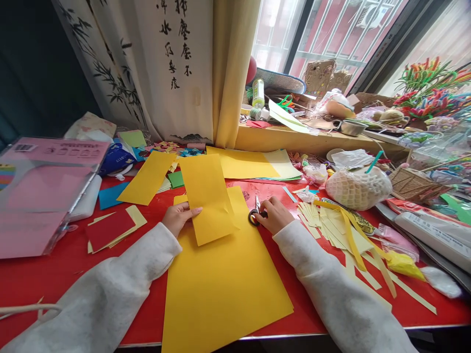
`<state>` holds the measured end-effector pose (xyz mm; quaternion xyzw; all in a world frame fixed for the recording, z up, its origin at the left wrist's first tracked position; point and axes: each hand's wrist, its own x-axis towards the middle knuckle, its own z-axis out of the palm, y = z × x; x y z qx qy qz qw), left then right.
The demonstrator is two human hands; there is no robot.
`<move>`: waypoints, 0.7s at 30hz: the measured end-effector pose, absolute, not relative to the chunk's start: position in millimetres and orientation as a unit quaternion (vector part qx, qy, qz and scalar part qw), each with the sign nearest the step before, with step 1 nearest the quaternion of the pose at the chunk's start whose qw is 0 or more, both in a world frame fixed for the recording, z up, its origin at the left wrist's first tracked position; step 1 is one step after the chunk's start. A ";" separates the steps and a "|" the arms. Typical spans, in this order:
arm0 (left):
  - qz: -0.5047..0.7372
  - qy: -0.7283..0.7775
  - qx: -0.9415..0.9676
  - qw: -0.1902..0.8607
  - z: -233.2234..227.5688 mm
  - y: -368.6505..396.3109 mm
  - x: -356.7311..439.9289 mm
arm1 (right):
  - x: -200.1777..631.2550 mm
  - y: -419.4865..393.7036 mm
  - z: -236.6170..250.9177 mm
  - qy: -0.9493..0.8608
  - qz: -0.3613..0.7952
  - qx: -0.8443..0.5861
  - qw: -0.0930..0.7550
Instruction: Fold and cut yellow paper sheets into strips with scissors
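while the left hand pinches the left edge of a yellow strip, thumb on top and fingers under, the strip stands up off the big yellow sheet beneath it and leans a little away from the person. it is thin paper: light, floppy, quick to bend, and already faintly creased near its right edge. a grip at one edge alone probably lets the far end droop or swing, so a hold lower down, close to any line being worked, should keep it steadier; squeezing hard would likely leave a dent.

the right hand is closed around the black handles of small scissors, which rest on the red surface just right of the strip, blades pointing away. the scissors are stiff and small, best held through the loops; how far the blades are parted is too small to tell.

the big sheet lies flat, its near corner hanging over the surface's front edge, so it could slide easily on the smooth red top.

to the right lies a fan of pale cut strips; to the left, a red card and a pink packet.
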<state>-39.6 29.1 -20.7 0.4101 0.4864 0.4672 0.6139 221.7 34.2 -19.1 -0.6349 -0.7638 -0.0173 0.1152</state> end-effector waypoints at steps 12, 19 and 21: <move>0.467 0.481 0.409 0.620 -20.5 29.4 -39.5 | 227.3 25.5 -2.9 -0.696 0.039 -0.717 0.027; 0.509 0.509 0.432 0.542 -16.8 27.6 -40.1 | 227.8 31.7 -2.9 -0.625 0.289 -0.525 0.500; 0.517 0.496 0.441 0.540 -13.7 25.7 -39.1 | 222.3 27.8 2.6 -0.578 0.381 -0.456 0.559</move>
